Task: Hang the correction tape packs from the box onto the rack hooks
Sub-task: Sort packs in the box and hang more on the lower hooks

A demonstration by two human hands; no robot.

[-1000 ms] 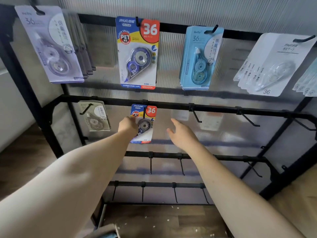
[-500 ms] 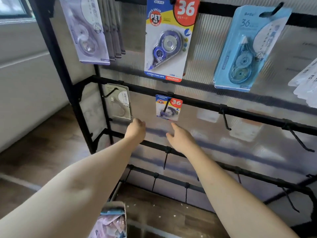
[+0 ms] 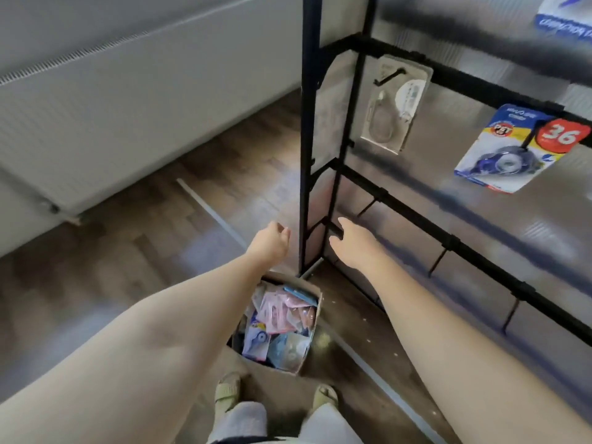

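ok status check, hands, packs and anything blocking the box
Left hand and right hand both empty, above the box. Box on the floor holds loose packs. Blue pack on a rack hook. Nothing blocking.

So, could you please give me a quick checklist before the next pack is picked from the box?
1. Left hand free, fingers loosely curled, holding nothing: ok.
2. Right hand free, fingers relaxed: ok.
3. Box open on the floor below the hands, packs visible inside: ok.
4. Blue pack hanging on its hook: ok, though tilted.
5. Bare hooks on the lower rail: ok.
6. Which pack type lies on top: cannot tell, blurred.
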